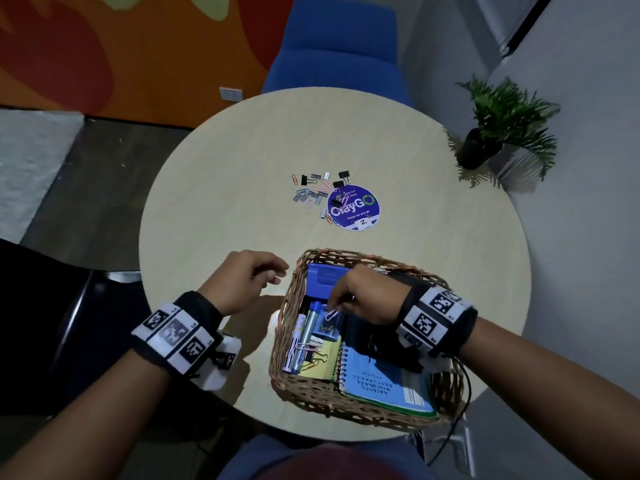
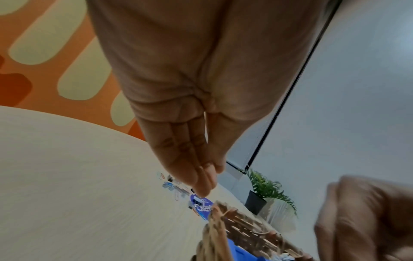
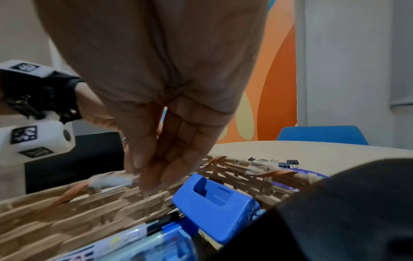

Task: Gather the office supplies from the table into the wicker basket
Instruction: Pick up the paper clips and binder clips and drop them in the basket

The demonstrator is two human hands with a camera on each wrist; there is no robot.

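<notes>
A wicker basket [image 1: 284,317] [image 3: 234,170] sits at the table's near edge. It holds a blue stapler [image 1: 323,277] [image 3: 214,206], pens [image 1: 304,337], yellow sticky notes [image 1: 322,362] and a spiral notebook [image 1: 384,382]. My right hand [image 1: 334,306] [image 3: 143,176] hovers inside the basket, its fingertips pinching a pale paper clip [image 1: 330,315] above the pens. My left hand [image 1: 277,275] [image 2: 208,176] hangs just left of the basket's rim [image 2: 223,211], fingers loosely curled and holding nothing. A loose pile of paper clips, binder clips and staples [image 1: 315,195] [image 2: 176,189] [image 3: 279,163] lies mid-table.
The pile overlaps a round purple sticker [image 1: 360,211] on the round pale table [image 1: 225,168]. A blue chair [image 1: 336,53] stands beyond the far edge, a black chair [image 1: 76,306] at the near left, and a potted plant [image 1: 502,123] to the right.
</notes>
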